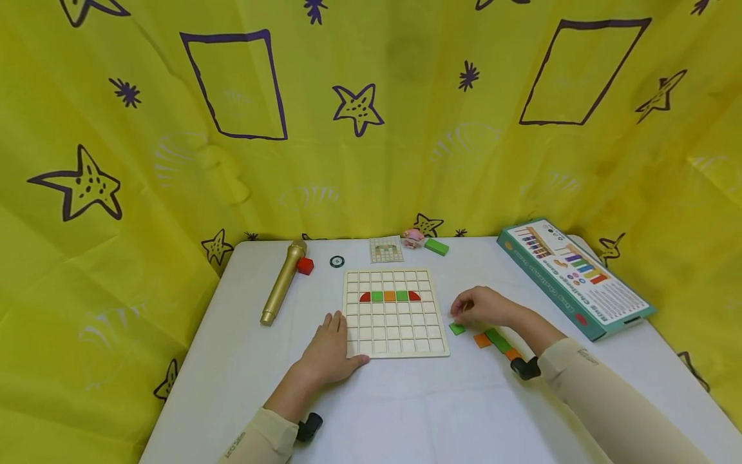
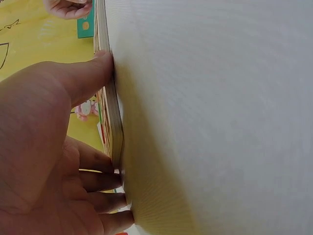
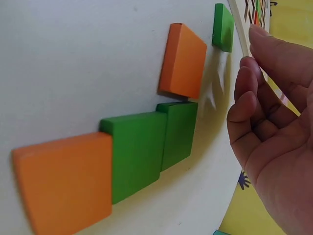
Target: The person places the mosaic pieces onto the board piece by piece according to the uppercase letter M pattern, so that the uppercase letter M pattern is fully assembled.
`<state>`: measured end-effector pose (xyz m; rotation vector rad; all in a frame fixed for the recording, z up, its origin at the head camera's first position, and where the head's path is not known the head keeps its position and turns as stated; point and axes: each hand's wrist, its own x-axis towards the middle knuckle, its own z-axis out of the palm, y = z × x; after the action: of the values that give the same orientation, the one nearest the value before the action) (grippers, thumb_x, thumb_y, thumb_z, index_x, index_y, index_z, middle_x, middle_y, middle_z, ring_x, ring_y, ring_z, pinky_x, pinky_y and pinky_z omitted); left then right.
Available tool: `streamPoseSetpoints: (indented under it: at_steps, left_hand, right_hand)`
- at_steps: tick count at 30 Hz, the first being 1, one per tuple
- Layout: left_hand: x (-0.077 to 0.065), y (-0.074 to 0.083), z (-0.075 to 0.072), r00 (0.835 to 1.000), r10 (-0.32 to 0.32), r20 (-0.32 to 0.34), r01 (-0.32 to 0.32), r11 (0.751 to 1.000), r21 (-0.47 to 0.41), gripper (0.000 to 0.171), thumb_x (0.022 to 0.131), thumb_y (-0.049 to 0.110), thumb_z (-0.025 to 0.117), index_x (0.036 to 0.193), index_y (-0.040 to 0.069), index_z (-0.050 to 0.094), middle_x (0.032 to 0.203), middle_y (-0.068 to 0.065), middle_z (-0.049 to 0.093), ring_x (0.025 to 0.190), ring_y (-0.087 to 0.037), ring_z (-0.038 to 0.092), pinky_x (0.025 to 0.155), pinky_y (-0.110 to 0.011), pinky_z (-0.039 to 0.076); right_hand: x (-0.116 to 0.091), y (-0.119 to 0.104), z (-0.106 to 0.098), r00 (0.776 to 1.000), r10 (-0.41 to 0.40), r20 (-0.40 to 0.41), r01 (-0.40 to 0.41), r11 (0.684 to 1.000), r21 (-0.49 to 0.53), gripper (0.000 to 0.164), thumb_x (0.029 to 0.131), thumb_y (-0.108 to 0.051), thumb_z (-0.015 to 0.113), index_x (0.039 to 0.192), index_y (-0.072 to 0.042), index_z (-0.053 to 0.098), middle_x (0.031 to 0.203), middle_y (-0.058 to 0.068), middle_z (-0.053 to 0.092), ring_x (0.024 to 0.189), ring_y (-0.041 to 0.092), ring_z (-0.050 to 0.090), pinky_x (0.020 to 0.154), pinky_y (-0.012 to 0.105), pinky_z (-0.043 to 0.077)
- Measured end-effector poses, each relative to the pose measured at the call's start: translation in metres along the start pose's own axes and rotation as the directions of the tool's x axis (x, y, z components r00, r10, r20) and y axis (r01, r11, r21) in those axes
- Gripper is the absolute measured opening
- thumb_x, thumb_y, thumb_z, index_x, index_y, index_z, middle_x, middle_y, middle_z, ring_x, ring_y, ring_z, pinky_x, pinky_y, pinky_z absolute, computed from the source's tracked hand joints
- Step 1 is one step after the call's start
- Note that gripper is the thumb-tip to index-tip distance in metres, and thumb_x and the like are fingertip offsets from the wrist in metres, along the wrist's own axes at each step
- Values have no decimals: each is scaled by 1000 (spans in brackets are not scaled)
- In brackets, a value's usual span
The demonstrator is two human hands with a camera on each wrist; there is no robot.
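A pale wooden grid board lies mid-table. One row on it holds red rounded end pieces, green tiles and an orange tile between the greens. My left hand rests at the board's front left corner, fingers along the left edge and thumb at the front edge. Right of the board, my right hand hovers over a loose green tile, its fingers loosely bent and nothing visible between them. Beside it lie loose orange tiles and green tiles.
A gold microphone and red block lie at left. Along the back are a round token, a pattern card, a pink figurine and a green block. A game box lies at right.
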<state>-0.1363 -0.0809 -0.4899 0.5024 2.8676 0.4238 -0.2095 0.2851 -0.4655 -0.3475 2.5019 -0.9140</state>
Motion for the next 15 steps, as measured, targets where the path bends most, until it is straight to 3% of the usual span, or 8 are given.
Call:
streamPoseSetpoints:
  at_steps: [15]
  left_hand:
    - [1, -1, 2, 1000, -1, -3, 1, 1000, 3, 101, 89, 56, 69, 149, -16, 30, 157, -32, 28, 147, -47, 24, 117, -54, 28]
  right_hand:
    - [-9, 11, 6, 1000, -19, 11, 19, 1000, 18, 21, 84, -8, 80, 104, -10, 73, 91, 1, 64, 84, 22, 55, 76, 35, 51]
